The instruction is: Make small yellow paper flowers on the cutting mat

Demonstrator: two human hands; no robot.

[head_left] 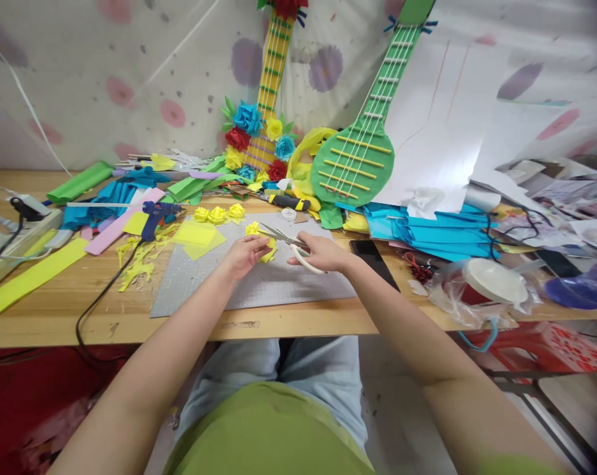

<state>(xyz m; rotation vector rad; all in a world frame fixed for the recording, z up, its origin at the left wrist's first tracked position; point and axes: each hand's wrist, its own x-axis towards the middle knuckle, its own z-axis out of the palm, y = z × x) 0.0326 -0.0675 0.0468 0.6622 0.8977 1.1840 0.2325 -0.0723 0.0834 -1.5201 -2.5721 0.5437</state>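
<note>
My right hand (320, 252) grips a pair of scissors (307, 260) with pale handles. Their metal blades look spread and point left, towards my left hand (246, 256). The fingers of that hand are pinched together on a small piece of yellow paper (269, 252), partly hidden behind them. Just beyond the fingertips is a crumpled yellow paper flower (252, 228); I cannot tell whether it touches the held piece. Several finished-looking yellow paper flowers (218, 215) sit in a row farther back. Flat yellow paper squares (196, 236) lie to the left on the grey cutting mat (189, 284).
A blue glue gun (152, 218) with a black cord rests at left beside yellow scraps (138, 260). Behind stand a green paper instrument (352, 165) and a yellow flowered one (273, 72). A phone (375, 264), blue folded paper (431, 231) and a bagged cup (493, 280) are at right.
</note>
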